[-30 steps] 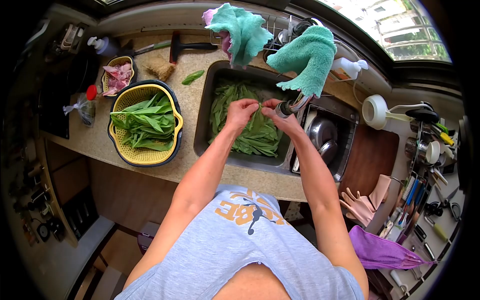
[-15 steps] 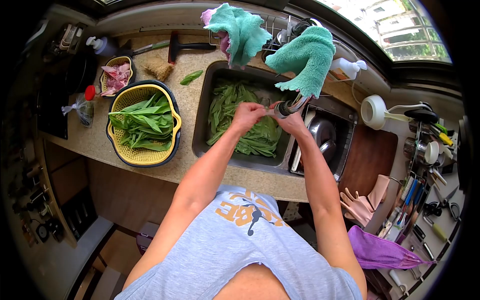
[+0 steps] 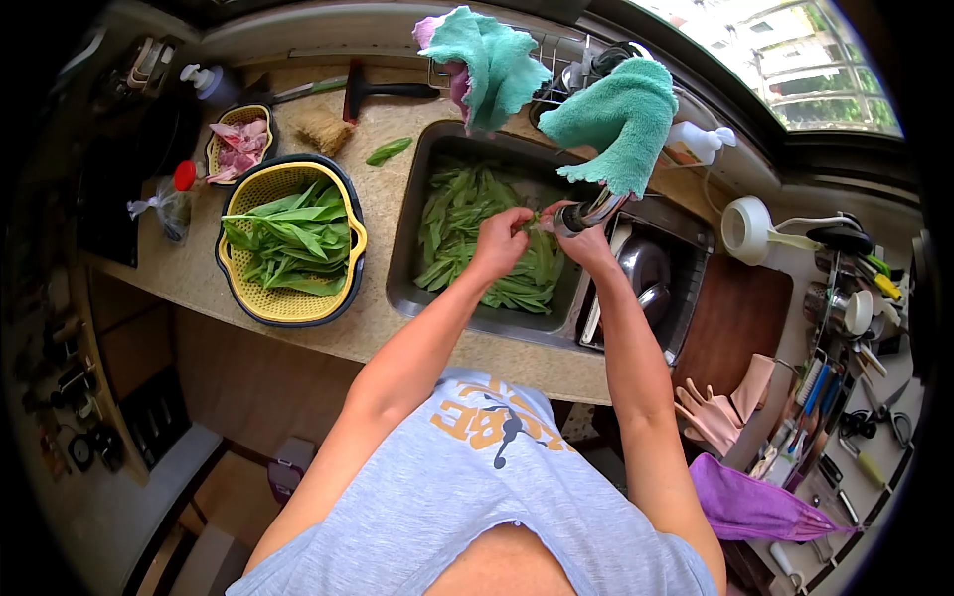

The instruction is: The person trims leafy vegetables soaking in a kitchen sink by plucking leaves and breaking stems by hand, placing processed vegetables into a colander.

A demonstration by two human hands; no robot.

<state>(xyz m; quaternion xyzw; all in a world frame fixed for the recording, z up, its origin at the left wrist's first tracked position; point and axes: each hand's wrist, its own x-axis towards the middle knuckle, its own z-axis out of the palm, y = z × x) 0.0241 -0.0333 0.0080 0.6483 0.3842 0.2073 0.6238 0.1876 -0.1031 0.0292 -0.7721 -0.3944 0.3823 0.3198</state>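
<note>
Over the sink point(image 3: 402, 268), my left hand point(image 3: 502, 243) is closed in a pinch on a small green leaf point(image 3: 535, 221). My right hand point(image 3: 584, 244) meets it from the other side, its fingers also closed at the leaf and partly hidden by the faucet point(image 3: 568, 220). Below both hands, many long green leaves point(image 3: 467, 219) lie in the sink, apparently in water. To the left stands a yellow colander point(image 3: 238, 273) inside a dark basin, holding more leafy greens point(image 3: 293, 243).
A small basket of raw meat point(image 3: 238, 144), a squeegee point(image 3: 388, 89) and a single leaf point(image 3: 388, 151) are on the counter. Green towels point(image 3: 611, 119) hang by the faucet. Right of the sink are a rack with a metal lid point(image 3: 644, 260) and a brown board point(image 3: 733, 318).
My hands have shifted slightly, and the left fingers have drawn a little apart from the right. A bit of green leaf now shows between them. The whole view has shifted slightly.
</note>
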